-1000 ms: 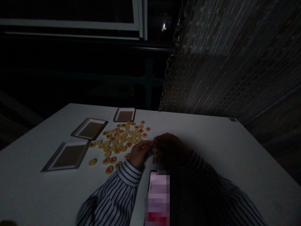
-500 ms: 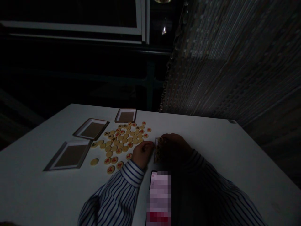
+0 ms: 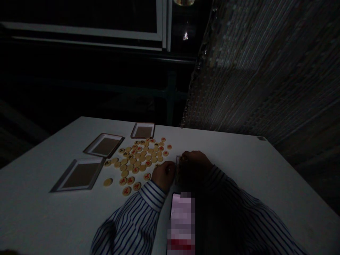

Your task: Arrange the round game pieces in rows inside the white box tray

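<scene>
A small tray [image 3: 177, 161] is flanked on the counter [image 3: 252, 170] by the curled left hand [image 3: 164, 175] and shadowed right hand [image 3: 196, 162]; whether either grips it cannot be told. Discs [image 3: 138, 159] lie beside.

A white table [image 3: 252, 166] is lying in dim light in a dark room. Beyond its far edge a pale window frame [image 3: 159, 35] is crossing black glass, where a small glint [image 3: 185, 35] is shining. A woven curtain [image 3: 265, 71] is hanging above the far right corner.

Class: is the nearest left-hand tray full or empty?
Empty: the tray shows a bare brown floor; the round pieces lie outside it.
</scene>
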Action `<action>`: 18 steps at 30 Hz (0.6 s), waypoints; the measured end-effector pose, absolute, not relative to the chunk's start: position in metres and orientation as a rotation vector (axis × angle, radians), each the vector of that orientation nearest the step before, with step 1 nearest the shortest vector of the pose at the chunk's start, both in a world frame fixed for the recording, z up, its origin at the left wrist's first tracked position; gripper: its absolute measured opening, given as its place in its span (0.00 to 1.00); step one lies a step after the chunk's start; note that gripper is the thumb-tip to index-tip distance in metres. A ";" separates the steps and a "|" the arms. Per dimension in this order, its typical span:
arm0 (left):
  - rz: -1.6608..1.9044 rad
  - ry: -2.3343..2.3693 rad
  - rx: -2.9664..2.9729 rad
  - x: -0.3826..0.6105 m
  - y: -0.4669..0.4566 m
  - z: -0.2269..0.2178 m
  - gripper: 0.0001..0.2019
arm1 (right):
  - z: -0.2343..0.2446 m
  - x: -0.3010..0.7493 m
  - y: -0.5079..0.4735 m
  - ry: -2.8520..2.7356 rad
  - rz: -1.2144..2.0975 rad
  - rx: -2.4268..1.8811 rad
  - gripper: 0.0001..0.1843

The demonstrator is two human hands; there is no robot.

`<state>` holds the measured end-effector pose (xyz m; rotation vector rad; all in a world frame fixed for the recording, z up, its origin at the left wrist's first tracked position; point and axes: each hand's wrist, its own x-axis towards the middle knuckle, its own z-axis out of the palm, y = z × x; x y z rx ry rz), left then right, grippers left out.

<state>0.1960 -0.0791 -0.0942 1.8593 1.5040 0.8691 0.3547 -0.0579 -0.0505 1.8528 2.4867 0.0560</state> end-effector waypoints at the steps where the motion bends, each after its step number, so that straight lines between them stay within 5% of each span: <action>1: 0.854 1.506 1.871 0.196 -0.079 -0.093 0.11 | -0.052 0.354 -0.058 2.483 0.073 1.849 0.18; 18: 0.815 1.495 1.906 0.195 -0.080 -0.090 0.10 | -0.054 0.349 -0.059 2.516 0.166 1.724 0.17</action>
